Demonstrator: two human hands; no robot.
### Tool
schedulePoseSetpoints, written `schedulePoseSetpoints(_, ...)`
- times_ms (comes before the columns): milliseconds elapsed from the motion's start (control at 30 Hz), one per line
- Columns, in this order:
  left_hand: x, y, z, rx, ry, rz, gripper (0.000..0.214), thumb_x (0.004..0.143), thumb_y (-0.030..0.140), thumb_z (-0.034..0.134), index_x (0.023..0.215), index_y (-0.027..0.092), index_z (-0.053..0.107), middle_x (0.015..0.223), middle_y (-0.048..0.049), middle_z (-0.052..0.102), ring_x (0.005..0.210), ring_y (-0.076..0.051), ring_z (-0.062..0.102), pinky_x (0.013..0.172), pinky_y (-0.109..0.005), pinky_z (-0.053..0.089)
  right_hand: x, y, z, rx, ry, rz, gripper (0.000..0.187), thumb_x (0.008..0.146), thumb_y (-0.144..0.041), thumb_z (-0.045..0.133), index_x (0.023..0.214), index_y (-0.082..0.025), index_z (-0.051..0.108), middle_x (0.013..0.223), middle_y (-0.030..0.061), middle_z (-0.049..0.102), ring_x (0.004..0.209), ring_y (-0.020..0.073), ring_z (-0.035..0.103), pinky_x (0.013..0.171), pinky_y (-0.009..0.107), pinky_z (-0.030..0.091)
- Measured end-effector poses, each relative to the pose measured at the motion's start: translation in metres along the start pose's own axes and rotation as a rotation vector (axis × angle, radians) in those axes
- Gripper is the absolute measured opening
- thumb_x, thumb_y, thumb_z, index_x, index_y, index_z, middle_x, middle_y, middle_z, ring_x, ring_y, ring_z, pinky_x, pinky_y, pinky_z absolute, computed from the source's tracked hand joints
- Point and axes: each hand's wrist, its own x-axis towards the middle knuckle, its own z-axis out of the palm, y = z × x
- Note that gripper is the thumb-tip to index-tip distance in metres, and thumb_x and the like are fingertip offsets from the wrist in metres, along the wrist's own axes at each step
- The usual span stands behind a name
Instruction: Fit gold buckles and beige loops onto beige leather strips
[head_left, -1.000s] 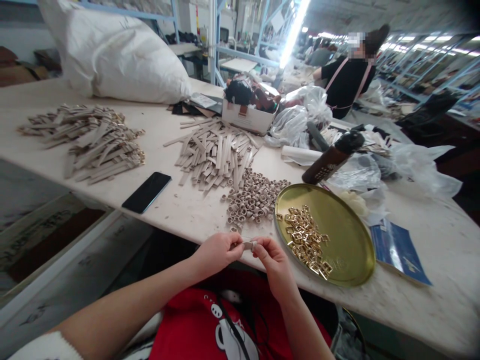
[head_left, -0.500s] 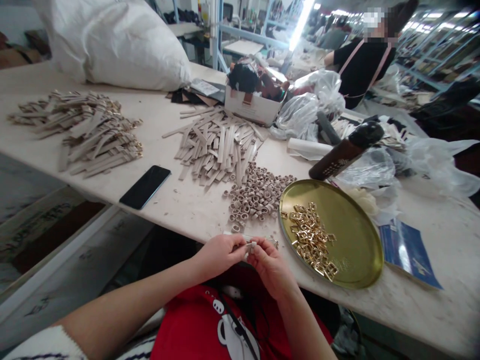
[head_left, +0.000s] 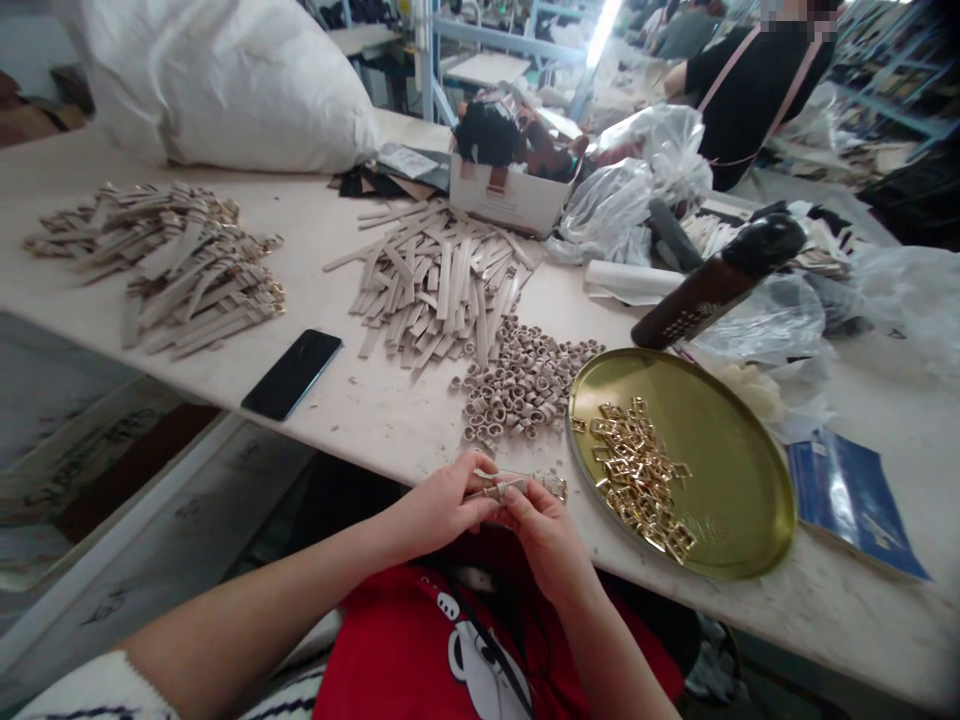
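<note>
Both my hands meet at the table's near edge and pinch one beige strap (head_left: 504,487) with a gold buckle at its right end. My left hand (head_left: 442,505) grips the strap from the left, fingers closed. My right hand (head_left: 541,532) grips it from below right, fingers closed. Just beyond them lies a heap of small beige loops (head_left: 521,385). A round gold tray (head_left: 739,480) to the right holds several gold buckles (head_left: 637,475). Loose beige straps (head_left: 442,290) are piled further back.
A pile of straps with buckles (head_left: 176,265) lies at the far left, and a black phone (head_left: 292,373) near the front edge. A white sack (head_left: 225,80), a cardboard box (head_left: 510,195), plastic bags (head_left: 630,195), a dark bottle (head_left: 720,280) and a blue booklet (head_left: 855,495) stand around. Another person (head_left: 750,80) works at the far right.
My hands have kept hold of the strap and worked it between the fingers; more of the strap and its buckle now shows to the right. The camera has tilted slightly.
</note>
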Motion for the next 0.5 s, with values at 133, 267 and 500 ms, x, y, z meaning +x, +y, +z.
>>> schedulePoseSetpoints(133, -0.004, -0.007, -0.004, 0.008, -0.031, -0.051, 0.018, 0.076, 0.028, 0.053, 0.089, 0.017, 0.046, 0.070, 0.0014, 0.060, 0.059, -0.011, 0.055, 0.054, -0.021, 0.041, -0.006, 0.000, 0.000, -0.056, 0.145, -0.086, 0.021, 0.071, -0.037, 0.065, 0.083, -0.020, 0.064, 0.065, -0.0028, 0.056, 0.061, 0.0109, 0.048, 0.066, 0.025, 0.041)
schedulePoseSetpoints(267, -0.005, -0.009, -0.001, -0.042, 0.058, -0.071, 0.016, 0.079, 0.032, 0.047, 0.080, 0.016, 0.044, 0.060, 0.0030, 0.056, 0.046, -0.008, 0.050, 0.044, -0.018, 0.037, -0.017, 0.002, 0.006, -0.135, 0.174, -0.198, 0.021, 0.072, -0.040, 0.063, 0.082, -0.021, 0.064, 0.071, -0.0009, 0.060, 0.067, 0.0135, 0.052, 0.068, 0.027, 0.042)
schedulePoseSetpoints(500, -0.017, -0.001, 0.013, -0.074, 0.117, 0.002, 0.023, 0.076, 0.038, 0.053, 0.080, 0.018, 0.041, 0.061, 0.0041, 0.054, 0.047, -0.008, 0.049, 0.043, -0.018, 0.037, -0.034, 0.004, 0.014, 0.067, 0.093, -0.160, 0.024, 0.076, -0.043, 0.058, 0.085, -0.022, 0.064, 0.075, 0.0001, 0.061, 0.065, 0.0119, 0.051, 0.064, 0.025, 0.042)
